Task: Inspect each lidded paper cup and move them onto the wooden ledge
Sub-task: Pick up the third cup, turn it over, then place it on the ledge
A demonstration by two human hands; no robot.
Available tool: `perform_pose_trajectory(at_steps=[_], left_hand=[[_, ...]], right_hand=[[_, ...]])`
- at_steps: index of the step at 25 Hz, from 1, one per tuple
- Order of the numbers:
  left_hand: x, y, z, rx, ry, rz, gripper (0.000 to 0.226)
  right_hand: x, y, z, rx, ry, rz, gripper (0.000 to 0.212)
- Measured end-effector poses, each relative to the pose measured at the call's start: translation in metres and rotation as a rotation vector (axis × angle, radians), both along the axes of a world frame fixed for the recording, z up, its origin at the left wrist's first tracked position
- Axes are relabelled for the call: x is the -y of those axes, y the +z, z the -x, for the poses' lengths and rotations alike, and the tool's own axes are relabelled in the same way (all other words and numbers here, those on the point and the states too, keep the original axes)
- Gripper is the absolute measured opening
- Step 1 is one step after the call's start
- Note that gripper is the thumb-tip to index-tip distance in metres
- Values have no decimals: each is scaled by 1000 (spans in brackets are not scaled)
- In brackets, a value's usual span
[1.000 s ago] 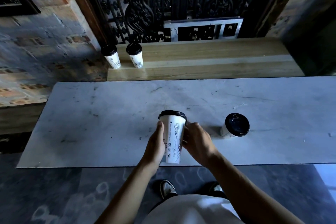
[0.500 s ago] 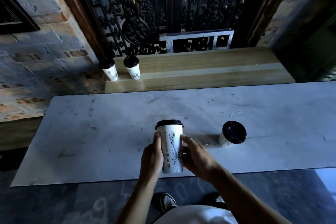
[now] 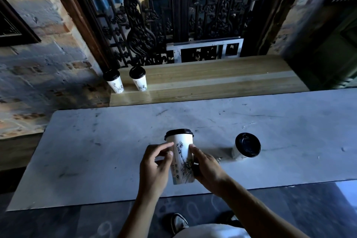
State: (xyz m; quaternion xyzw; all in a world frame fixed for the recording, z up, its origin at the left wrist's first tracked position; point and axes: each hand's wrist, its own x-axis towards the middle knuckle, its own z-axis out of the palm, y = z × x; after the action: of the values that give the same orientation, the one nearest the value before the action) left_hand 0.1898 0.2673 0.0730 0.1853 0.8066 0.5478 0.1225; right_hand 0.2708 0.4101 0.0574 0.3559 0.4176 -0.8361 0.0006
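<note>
Paper cup (image 3: 181, 160) was gripped by my right hand (image 3: 206, 168), left hand (image 3: 154, 164) open alongside. Near the desk (image 3: 96, 150) edge, a slip risked spilling.

Nothing legible anywhere. On the near cup (image 3: 182, 152), only a black ink drawing down the side and a column of tiny printed marks low on the wall, too small to read. Similar drawings on the far cups (image 3: 140, 83) at far left, blurred, with no words to make out.
</note>
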Motion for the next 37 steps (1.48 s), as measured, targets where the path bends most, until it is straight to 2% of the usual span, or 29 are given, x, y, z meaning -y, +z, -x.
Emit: perform_pose_trajectory(at_steps=[6, 15, 18, 21, 25, 30, 34, 37], left_hand=[[-3, 8, 6, 87, 44, -49, 25], [-2, 9, 9, 81, 138, -36, 25], [-2, 4, 8, 156, 145, -67, 17], [-2, 3, 6, 155, 117, -58, 20], [0, 4, 4, 144, 147, -68, 20], [4, 4, 4, 155, 189, -66, 24], [4, 1, 4, 217, 222, -144, 4], [4, 2, 3, 230, 203, -157, 5]], right_hand=[[-11, 0, -1, -71, -5, -72, 36], [-20, 4, 3, -201, 111, -115, 34], [-22, 6, 4, -194, 134, -121, 43], [-25, 4, 4, -192, 118, -112, 44], [-25, 1, 2, -186, 61, -74, 36], [-25, -1, 2, -188, 69, -158, 38], [-25, 0, 3, -226, 132, -159, 48], [-23, 1, 3, -237, 126, -154, 47]])
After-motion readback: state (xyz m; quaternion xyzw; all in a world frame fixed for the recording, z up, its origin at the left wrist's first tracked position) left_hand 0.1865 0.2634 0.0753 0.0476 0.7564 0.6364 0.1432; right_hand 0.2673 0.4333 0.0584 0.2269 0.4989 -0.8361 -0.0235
